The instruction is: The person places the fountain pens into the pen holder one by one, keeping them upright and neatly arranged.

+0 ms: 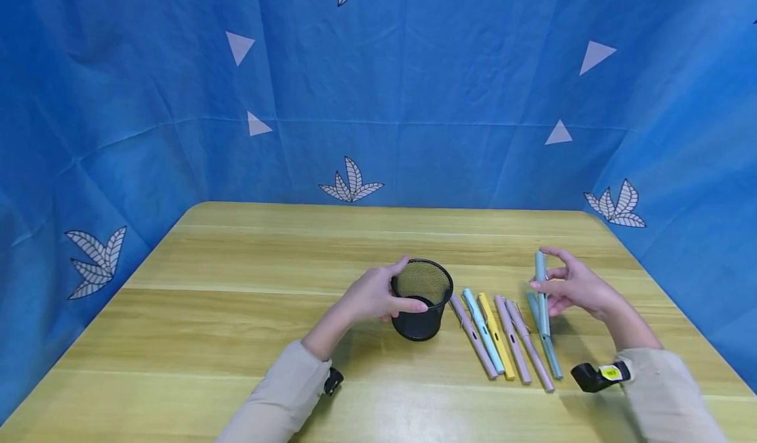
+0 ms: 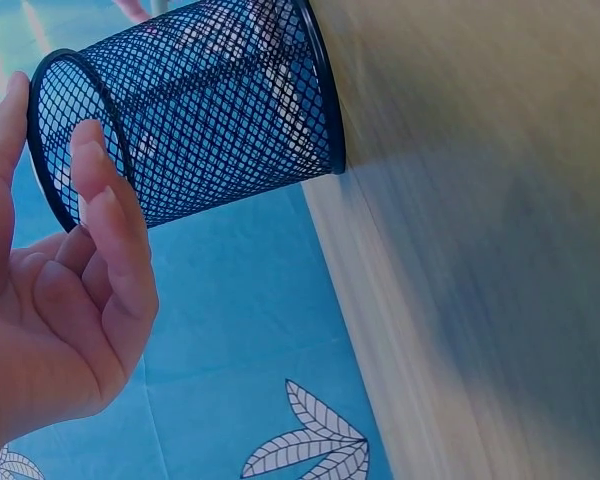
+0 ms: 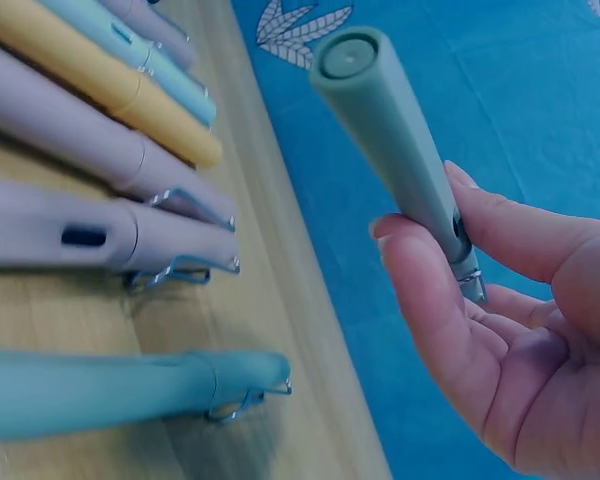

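While aloft, green pen [image 1: 542, 305] lengthwise away, clip end [image 3: 471, 281] farthest.

Mesh cup [image 1: 420, 326] stands upright; teal pen [image 3: 402, 160] is aloft.

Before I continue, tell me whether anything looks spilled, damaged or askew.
Nothing stands out: the pens on the table lie in a loose row, the mesh cup and the pen in the right hand look undamaged, and no spill shows.

light-brown wooden table [image 1: 266, 246]: bright, pale glare toward near edge
beige fabric right sleeve [image 1: 668, 390]: soft shadow beneath
left wrist view: dimmer, broad blurry shadow on wood
lying teal plastic pen [image 3: 130, 390]: slightly soft, faint shadow
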Available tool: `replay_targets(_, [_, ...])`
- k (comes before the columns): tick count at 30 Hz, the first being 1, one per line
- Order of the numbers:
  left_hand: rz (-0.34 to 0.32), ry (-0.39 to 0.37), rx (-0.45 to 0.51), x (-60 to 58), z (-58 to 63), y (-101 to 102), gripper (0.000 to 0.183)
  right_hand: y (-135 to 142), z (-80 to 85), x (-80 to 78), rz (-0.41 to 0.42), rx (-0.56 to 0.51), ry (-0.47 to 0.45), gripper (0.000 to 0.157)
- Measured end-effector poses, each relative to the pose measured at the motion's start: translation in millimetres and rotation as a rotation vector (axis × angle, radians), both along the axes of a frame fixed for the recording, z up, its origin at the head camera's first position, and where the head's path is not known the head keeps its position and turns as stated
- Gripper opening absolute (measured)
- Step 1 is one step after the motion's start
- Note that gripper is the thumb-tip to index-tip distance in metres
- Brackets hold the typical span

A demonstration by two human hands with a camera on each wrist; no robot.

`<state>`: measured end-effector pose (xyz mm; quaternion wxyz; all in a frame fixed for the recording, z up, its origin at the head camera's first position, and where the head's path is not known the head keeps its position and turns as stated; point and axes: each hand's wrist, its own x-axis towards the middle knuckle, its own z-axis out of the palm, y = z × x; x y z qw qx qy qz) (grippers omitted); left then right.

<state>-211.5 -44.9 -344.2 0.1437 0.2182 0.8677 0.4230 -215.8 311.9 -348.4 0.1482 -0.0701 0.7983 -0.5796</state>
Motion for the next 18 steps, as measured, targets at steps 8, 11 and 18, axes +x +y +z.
replay_targets(8, [-0.003,0.02,-0.015,-1.6,-3.2,-1,0.094,-10,3.7,0.1,-0.02,-0.025,0.067,0.07])
replay_targets(11, [-0.005,0.028,-0.012,-1.9,-3.2,-2,0.094,-15,4.5,0.0,-0.036,-0.017,0.109,0.064])
replay_targets(18, [-0.015,0.031,-0.024,-1.8,-3.2,-2,0.094,-30,5.8,-1.0,-0.06,-0.057,0.171,0.043])
